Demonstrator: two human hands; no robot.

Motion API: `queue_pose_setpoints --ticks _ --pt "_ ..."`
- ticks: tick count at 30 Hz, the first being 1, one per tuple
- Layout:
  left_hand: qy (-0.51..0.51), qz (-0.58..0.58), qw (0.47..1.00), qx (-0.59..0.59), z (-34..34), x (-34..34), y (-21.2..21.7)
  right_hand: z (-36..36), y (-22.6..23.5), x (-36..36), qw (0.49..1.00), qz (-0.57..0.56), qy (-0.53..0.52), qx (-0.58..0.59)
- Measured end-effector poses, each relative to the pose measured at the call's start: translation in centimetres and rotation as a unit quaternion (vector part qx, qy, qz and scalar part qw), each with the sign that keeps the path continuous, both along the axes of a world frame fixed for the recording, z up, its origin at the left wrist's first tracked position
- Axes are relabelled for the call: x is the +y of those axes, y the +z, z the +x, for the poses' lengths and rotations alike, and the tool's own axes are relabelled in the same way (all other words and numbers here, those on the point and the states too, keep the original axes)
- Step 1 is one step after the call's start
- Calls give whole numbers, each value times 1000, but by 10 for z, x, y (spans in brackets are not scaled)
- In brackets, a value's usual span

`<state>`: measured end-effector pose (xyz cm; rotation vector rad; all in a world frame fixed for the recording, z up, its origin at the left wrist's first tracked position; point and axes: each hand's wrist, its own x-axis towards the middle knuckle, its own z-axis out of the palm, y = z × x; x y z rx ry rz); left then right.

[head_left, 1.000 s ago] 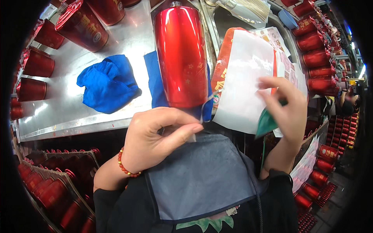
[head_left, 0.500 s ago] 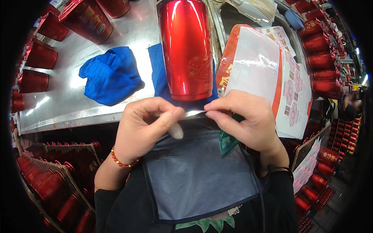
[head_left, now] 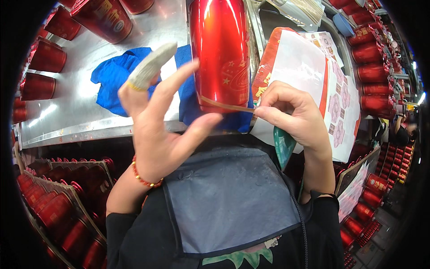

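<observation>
A shiny red metal canister (head_left: 219,58) with gold star and line markings lies on a blue cloth (head_left: 187,101) at the table's near edge. My right hand (head_left: 295,114) pinches the end of a thin gold-brown strip (head_left: 228,106), which runs left across the canister's near end. Spread wide, my left hand (head_left: 159,125) hovers just left of the canister with nothing held. One of its fingers wears a pale fabric finger cover (head_left: 154,65). A green pointed piece (head_left: 283,145), its kind unclear, hangs below my right hand.
A crumpled blue cloth (head_left: 107,83) rests on the metal table (head_left: 67,127). Red canisters (head_left: 101,20) stand at the far left. Printed sheets (head_left: 298,67) lie to the right, near a blue bowl (head_left: 343,24). Racks of red canisters (head_left: 58,206) flank me below.
My left hand has let go, opened and moved up, its fingers now spread. My right hand has risen slightly with the strip, which now stretches across the canister's near end.
</observation>
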<state>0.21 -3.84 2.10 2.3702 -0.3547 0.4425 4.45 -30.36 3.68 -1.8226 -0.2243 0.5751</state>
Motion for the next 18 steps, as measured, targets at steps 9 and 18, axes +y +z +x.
queue_pose_setpoints --ticks 9,18 --pt "-33 -127 989 68 18 -14 -33 9 -11 -19 996 21 -2 83" --pt "-54 -224 966 120 10 -9 -44 13 -10 -14 996 36 0 84"
